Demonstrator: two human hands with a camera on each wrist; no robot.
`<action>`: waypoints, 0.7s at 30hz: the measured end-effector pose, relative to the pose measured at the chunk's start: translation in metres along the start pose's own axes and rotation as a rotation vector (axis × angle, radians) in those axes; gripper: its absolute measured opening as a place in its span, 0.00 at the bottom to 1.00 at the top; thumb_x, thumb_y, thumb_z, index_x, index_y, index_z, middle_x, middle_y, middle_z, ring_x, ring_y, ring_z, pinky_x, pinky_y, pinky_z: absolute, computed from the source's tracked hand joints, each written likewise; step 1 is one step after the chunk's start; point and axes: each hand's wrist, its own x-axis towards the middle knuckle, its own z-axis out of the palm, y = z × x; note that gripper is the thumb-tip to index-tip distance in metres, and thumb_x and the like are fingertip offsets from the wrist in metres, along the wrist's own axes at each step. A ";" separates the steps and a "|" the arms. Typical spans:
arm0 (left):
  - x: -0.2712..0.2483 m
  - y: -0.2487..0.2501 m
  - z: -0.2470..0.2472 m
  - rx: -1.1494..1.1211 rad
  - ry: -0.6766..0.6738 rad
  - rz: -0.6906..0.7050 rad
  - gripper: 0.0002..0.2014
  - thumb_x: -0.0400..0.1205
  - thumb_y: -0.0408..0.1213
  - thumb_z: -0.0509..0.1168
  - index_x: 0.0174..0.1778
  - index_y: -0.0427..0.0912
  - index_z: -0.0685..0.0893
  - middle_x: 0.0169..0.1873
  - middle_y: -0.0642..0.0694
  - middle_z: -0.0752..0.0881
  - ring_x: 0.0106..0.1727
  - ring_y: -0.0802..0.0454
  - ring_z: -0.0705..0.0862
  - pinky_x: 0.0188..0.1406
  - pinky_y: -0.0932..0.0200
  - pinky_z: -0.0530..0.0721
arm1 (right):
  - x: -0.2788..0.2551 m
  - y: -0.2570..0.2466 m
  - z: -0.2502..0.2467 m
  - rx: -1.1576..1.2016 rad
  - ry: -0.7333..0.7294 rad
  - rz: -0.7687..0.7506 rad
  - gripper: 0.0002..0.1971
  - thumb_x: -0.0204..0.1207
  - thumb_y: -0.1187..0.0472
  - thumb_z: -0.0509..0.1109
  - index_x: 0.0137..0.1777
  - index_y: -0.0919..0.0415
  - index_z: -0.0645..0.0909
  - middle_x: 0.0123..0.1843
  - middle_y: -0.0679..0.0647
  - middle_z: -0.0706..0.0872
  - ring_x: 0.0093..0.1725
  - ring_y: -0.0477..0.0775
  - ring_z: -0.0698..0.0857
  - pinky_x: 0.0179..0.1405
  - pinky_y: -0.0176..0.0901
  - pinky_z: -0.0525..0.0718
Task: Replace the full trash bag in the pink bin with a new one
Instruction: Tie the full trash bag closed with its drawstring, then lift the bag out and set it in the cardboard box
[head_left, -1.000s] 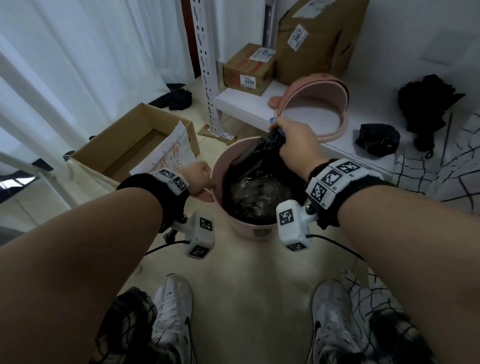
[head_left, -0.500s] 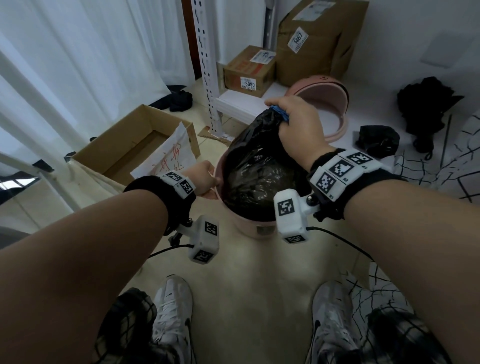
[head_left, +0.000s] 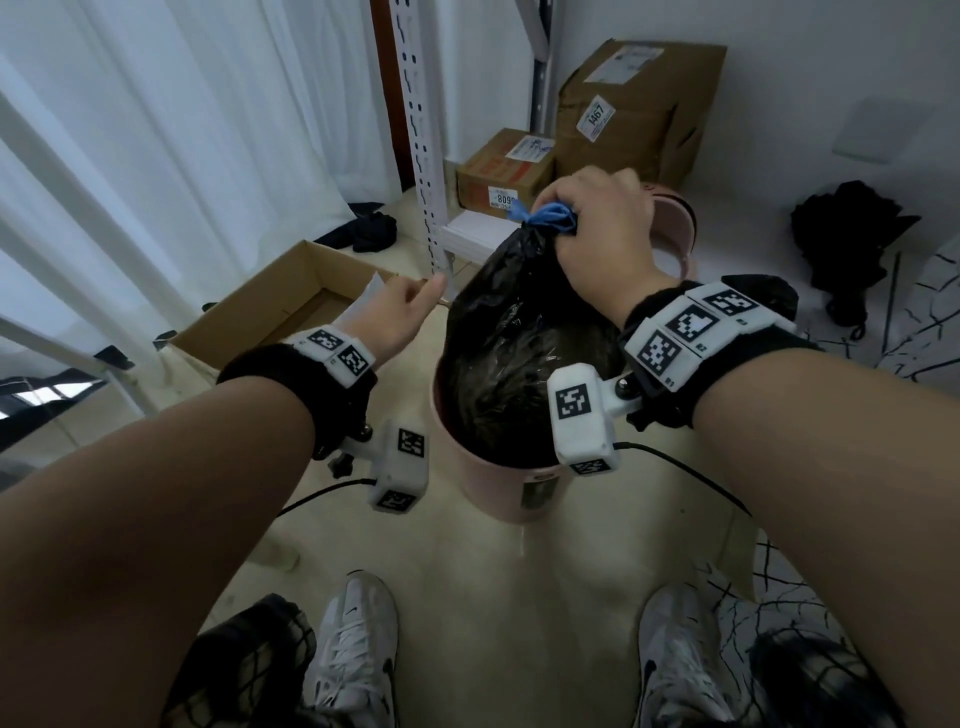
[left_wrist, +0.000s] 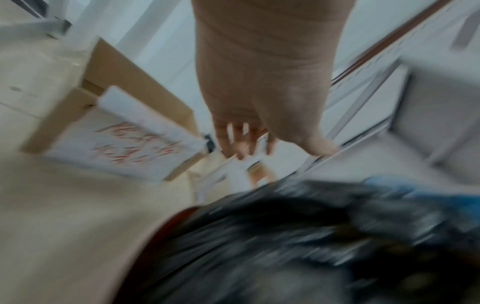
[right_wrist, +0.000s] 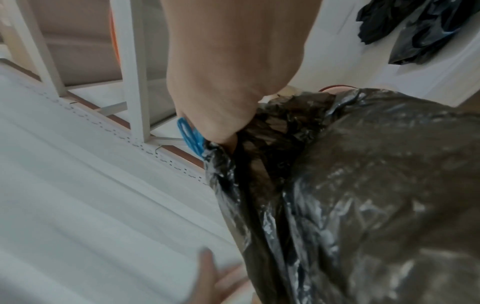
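Head view: the gathered neck of the black trash bag (head_left: 519, 332) is clutched in the right hand (head_left: 597, 234), whose grip is closed tightly around the bunched plastic and the blue drawstring (head_left: 550, 215). The bag is held up by its top while its bulging lower part is seen inside the pink bin (head_left: 498, 478), which stands on the pale floor (head_left: 467, 582) between the two forearms. The left hand (head_left: 400, 312) is held in the air just left of the bag, its grip open, with the fingers extended and nothing held; whether the bag is touched by it cannot be told. Beyond the right hand, the bin's pink lid (head_left: 675, 218) is partly seen on a low white shelf (head_left: 483, 231), where two labelled cardboard boxes (head_left: 639, 104) are also stacked. An open cardboard box (head_left: 291, 301) is set on the floor to the left, beside white curtains (head_left: 156, 182). Dark crumpled plastic (head_left: 847, 234) is seen on the right. White sneakers (head_left: 353, 649) are visible at the bottom edge. In the right wrist view, the blue drawstring (right_wrist: 189, 137) is shown protruding from the closed fist (right_wrist: 223, 102) above the glossy bag (right_wrist: 363, 195). In the blurred left wrist view, spread fingers (left_wrist: 244, 139) are shown above the bag (left_wrist: 298, 246).
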 end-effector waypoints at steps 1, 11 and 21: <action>-0.003 0.015 -0.010 -0.087 0.002 0.093 0.25 0.83 0.56 0.56 0.69 0.42 0.73 0.59 0.43 0.78 0.60 0.43 0.82 0.56 0.53 0.82 | 0.002 -0.003 -0.003 -0.017 -0.002 -0.031 0.17 0.73 0.71 0.63 0.55 0.54 0.84 0.58 0.57 0.80 0.59 0.61 0.75 0.60 0.50 0.72; -0.018 0.076 -0.088 -0.544 -0.131 0.327 0.23 0.80 0.29 0.67 0.72 0.42 0.73 0.53 0.41 0.84 0.49 0.51 0.85 0.49 0.61 0.88 | 0.033 -0.082 -0.036 0.325 -0.126 -0.277 0.16 0.68 0.79 0.62 0.52 0.66 0.84 0.52 0.60 0.86 0.52 0.50 0.80 0.51 0.36 0.72; 0.017 0.042 -0.196 -0.562 0.459 0.116 0.09 0.80 0.31 0.64 0.33 0.42 0.79 0.30 0.43 0.83 0.22 0.58 0.85 0.38 0.61 0.88 | 0.095 -0.155 -0.009 0.100 -0.275 -0.364 0.35 0.78 0.57 0.67 0.82 0.50 0.55 0.82 0.57 0.61 0.81 0.60 0.61 0.81 0.53 0.58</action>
